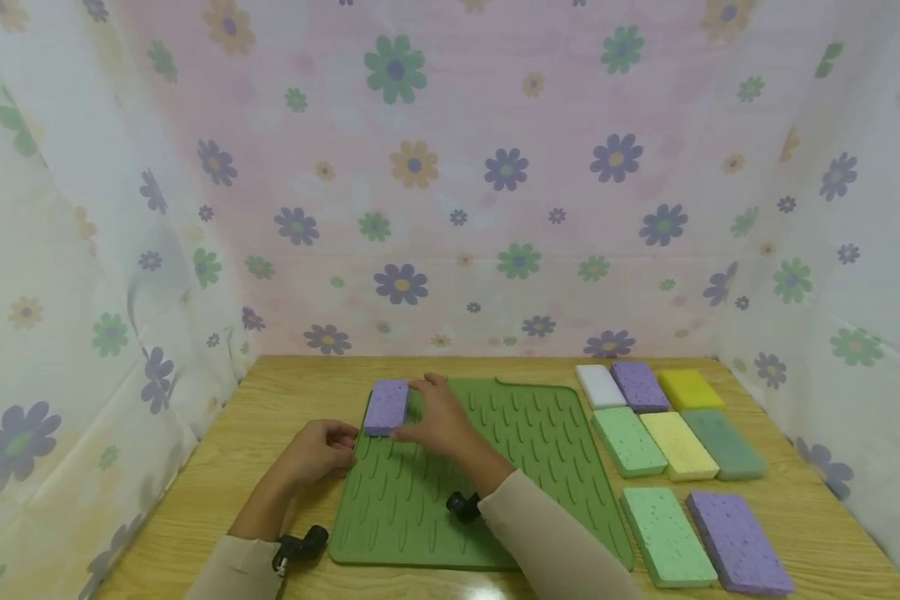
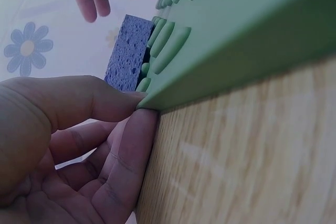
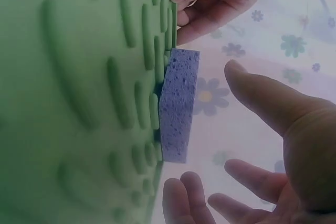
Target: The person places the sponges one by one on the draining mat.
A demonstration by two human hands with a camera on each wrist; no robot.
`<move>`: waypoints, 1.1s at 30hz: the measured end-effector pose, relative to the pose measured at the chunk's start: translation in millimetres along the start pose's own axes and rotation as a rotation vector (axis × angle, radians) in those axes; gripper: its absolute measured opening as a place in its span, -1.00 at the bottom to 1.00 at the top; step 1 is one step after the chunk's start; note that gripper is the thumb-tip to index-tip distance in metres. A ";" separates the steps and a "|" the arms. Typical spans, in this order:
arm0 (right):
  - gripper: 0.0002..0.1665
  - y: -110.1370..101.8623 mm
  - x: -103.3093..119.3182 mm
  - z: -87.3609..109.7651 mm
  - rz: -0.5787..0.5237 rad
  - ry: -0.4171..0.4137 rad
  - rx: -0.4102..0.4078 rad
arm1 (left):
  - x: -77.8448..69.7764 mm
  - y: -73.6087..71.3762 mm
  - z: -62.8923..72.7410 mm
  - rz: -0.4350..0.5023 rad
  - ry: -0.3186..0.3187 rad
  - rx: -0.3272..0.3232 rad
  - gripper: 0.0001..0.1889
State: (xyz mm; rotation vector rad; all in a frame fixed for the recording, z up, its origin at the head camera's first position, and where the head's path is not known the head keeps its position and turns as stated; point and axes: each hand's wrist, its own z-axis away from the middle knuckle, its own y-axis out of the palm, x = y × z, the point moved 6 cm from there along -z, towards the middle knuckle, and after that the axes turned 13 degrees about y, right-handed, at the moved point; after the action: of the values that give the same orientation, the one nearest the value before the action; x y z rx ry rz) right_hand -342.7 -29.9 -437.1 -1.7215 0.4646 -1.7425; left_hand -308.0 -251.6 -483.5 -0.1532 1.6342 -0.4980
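A green mat [image 1: 412, 508] with raised drop-shaped ridges lies on the wooden table. On its far left corner rests a purple sponge [image 1: 387, 407], flat on the ridges. My left hand [image 1: 317, 454] is at the mat's left edge; in the left wrist view the thumb and index finger pinch that edge, thumb on top. Close to the right of the sponge is my right hand [image 1: 444, 418], fingers spread and loosely bent. The right wrist view shows a gap between this hand [image 3: 283, 145] and the sponge [image 3: 179, 106], with nothing held.
Right of the mat, several sponges lie in rows: white [image 1: 600, 387], purple [image 1: 639, 386] and yellow [image 1: 690, 389] at the back, green [image 1: 630, 442], pale yellow [image 1: 678, 445] and grey-green [image 1: 723, 443] in the middle, green [image 1: 667, 537] and purple [image 1: 740, 542] in front. Flowered curtains [image 1: 465, 200] enclose the table.
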 end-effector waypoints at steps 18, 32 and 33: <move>0.03 -36.5 -10.1 43.6 -0.085 -0.039 0.039 | -1.7 1.6 -0.8 0.002 0.009 0.008 -0.51; -0.05 -74.2 -21.0 72.5 0.013 -0.076 -0.050 | 1.5 0.6 -2.5 0.000 0.016 0.013 -0.51; -0.05 -76.2 -22.7 74.1 0.017 -0.077 -0.050 | 1.2 0.4 -2.5 0.001 0.013 0.011 -0.51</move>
State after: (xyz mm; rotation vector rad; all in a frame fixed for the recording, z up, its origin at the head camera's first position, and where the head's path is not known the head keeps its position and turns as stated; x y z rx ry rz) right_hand -285.9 54.5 -398.7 -1.8070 0.4907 -1.6596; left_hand -310.6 -251.2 -484.7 -0.1412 1.6444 -0.5079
